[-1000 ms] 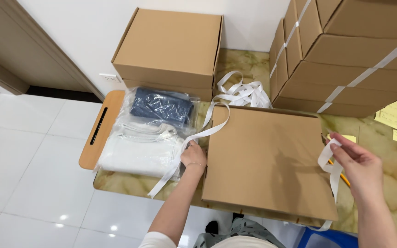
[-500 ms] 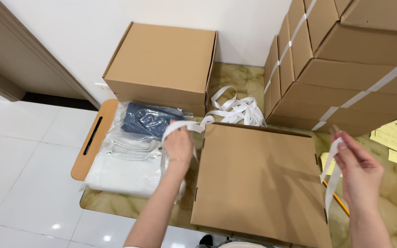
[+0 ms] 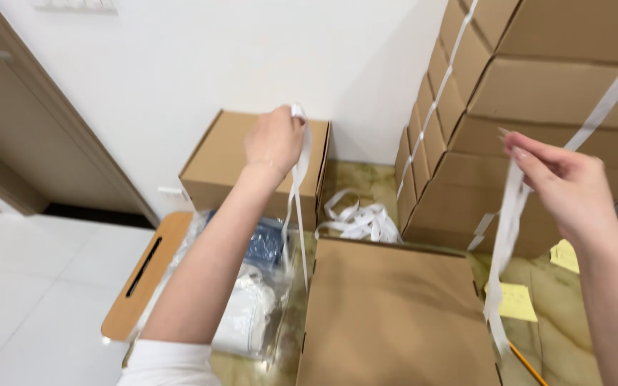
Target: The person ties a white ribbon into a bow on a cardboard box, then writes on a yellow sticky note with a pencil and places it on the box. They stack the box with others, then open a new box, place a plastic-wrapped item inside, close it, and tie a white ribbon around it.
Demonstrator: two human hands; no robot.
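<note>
Cartons point(image 3: 538, 114) strapped in white bands stack at right; a flat brown box point(image 3: 395, 314) lies on the marbled tabletop point(image 3: 566, 314) below both hands. White strap point(image 3: 299, 207) hangs from the raised left hand point(image 3: 273, 143), fingers pinched shut on its top end; the right hand point(image 3: 566, 186) pinches another strap end point(image 3: 503, 243). Risk, as I judge it: the slack tails could snag the box corner or slip free.

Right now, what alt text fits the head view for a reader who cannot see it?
Two raised hands, left hand and right hand, each hold a hanging white strap above a closed cardboard box. Stacked strapped boxes stand at right; bagged clothes lie at left.
</note>
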